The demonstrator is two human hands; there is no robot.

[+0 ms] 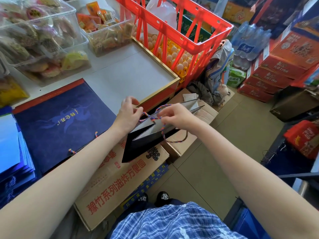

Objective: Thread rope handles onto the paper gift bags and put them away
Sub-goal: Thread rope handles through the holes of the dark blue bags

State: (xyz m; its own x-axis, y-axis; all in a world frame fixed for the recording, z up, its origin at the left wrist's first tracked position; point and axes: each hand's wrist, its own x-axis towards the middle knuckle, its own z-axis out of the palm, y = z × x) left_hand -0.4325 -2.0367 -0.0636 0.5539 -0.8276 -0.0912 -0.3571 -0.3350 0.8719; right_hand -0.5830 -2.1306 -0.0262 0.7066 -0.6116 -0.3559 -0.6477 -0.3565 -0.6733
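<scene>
**Both hands at the rope on an open navy gift bag**

Plaid blue fabric at our waist sits lowest in view, with our two bare forearms reaching forward from it. Our right hand has thumb and forefinger curled in a pinch on the multicoloured rope handle at the bag's top edge. Our left hand has its fingers curled on the same rope where it loops over the far edge of the bag. Between our hands we hold the navy paper gift bag in the air, mouth open and its pale inside showing, above a cardboard carton with red lettering. A second loop of rope hangs from the bag's near side. Left of the bag, a stack of flat navy gift bags lies on the white counter, rope ends poking out at its near edge. Farther out stand a red plastic crate over trays of eggs, and clear tubs of snacks.
</scene>
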